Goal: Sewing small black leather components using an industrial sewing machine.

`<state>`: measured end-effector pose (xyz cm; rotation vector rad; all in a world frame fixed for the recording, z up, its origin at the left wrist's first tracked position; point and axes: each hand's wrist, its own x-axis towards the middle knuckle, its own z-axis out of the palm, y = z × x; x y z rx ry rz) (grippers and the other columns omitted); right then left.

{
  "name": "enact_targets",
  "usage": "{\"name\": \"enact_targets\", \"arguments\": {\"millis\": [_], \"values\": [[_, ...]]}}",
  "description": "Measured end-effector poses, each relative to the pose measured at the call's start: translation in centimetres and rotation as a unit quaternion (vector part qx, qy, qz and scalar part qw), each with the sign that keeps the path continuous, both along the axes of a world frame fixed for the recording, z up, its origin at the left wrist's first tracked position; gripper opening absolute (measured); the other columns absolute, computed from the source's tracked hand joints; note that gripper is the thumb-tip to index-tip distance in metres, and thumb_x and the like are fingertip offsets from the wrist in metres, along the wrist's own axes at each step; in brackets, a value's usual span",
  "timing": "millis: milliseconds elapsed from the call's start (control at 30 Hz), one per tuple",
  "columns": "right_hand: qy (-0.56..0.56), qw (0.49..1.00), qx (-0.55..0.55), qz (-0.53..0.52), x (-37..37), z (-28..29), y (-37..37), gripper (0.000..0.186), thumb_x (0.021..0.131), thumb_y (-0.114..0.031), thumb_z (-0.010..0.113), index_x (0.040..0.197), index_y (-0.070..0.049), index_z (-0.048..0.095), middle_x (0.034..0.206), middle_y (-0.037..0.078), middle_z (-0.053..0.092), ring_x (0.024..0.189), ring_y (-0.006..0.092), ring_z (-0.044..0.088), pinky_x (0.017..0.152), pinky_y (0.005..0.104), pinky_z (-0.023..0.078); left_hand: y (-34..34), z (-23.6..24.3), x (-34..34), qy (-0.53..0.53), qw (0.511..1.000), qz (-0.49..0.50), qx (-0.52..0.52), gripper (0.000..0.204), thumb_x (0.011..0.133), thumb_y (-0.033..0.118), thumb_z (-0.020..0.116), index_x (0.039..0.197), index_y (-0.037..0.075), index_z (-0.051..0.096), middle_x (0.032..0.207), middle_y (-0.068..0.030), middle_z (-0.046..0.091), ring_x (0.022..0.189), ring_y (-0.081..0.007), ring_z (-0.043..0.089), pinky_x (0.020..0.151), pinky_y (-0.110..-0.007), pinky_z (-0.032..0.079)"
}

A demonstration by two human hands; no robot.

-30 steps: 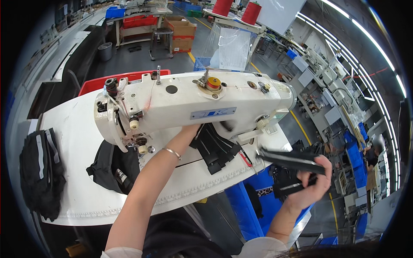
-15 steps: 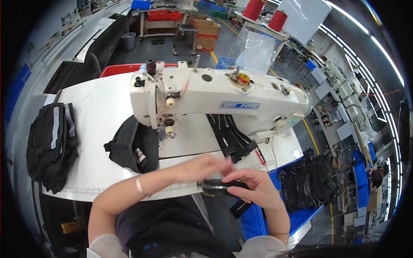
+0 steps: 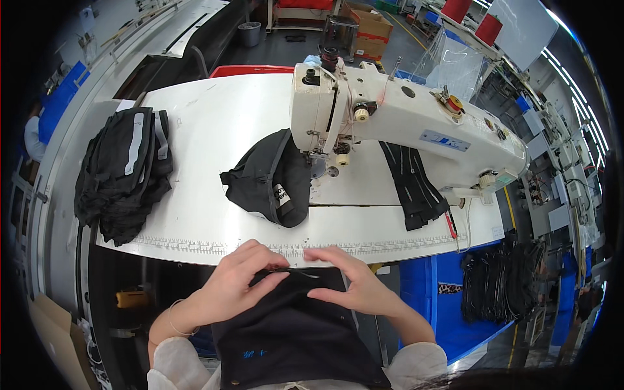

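Observation:
Just in front of the table's near edge, my left hand (image 3: 244,279) is closed, its thumb and fingertips pinching a thin black zipper (image 3: 300,271). The zipper's silvery end points toward my right hand (image 3: 354,286), which is open, thumb and fingers apart, with nothing visible in it. Most of the zipper is hard to make out against my dark apron (image 3: 292,331). Beyond my hands, a black fabric piece (image 3: 253,185) with a white label lies beside the needle area of a white sewing machine (image 3: 403,110).
A pile of black fabric pieces (image 3: 123,175) sits on the left of the white table (image 3: 195,130). Several black zippers (image 3: 413,188) lie under the machine arm, near red-handled snips (image 3: 451,224). More black strips (image 3: 497,283) hang over a blue bin (image 3: 416,292) at right.
The zipper has passed from my right hand to my left. Both hands have drawn back to the front of my apron, and the whole view has shifted, with the machine now farther right.

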<state>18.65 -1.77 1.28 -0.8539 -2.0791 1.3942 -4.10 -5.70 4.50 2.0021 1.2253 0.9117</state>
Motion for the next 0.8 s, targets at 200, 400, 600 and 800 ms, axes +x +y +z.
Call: {"name": "enact_targets", "arguments": {"millis": [200,400,600,800], "values": [[0.136,0.98,0.097,-0.11,-2.8,0.8,0.3,0.022,0.08,0.0,0.068,0.102,-0.003,0.067,0.094,0.007,0.064,0.082,0.0174,0.064,0.076,0.0268,0.049,0.2,-2.0,1.7,-0.112,0.99,0.057,0.057,0.023,0.073,0.003,0.075,0.093,0.001,0.063,0.08,-0.0092,0.063,0.07,-0.019,0.062,0.064,-0.029,0.05],[0.208,0.97,0.02,-0.123,-2.5,0.0,0.2,0.021,0.08,0.001,0.068,0.1,-0.003,0.067,0.096,0.009,0.064,0.084,0.0162,0.063,0.074,0.0252,0.048,0.6,-2.3,1.5,-0.214,0.975,0.063,-0.001,0.019,0.074,-0.006,0.071,0.09,-0.001,0.062,0.09,-0.0118,0.064,0.083,-0.0179,0.062,0.073,-0.027,0.049],[0.235,0.956,0.081,-0.157,-3.1,-1.0,-1.2,0.017,0.085,0.007,0.058,0.101,0.004,0.06,0.102,0.013,0.061,0.092,0.0199,0.059,0.084,0.0304,0.046,0.3,-4.6,3.4,-0.345,0.936,0.071,-0.007,0.013,0.085,-0.004,0.058,0.097,0.001,0.057,0.119,-0.0137,0.051,0.111,-0.0237,0.053,0.089,-0.033,0.044],[0.589,0.682,-0.087,-0.425,1.6,-0.1,-0.9,0.015,0.1,-0.013,0.042,0.102,0.0,0.048,0.081,0.003,0.052,0.07,0.0103,0.05,0.066,0.0221,0.042,-1.0,-6.5,-3.8,-0.629,0.738,0.245,-0.012,0.016,0.094,0.007,0.05,0.109,0.002,0.048,0.085,-0.0041,0.053,0.078,-0.0118,0.056,0.074,-0.026,0.05]]}}
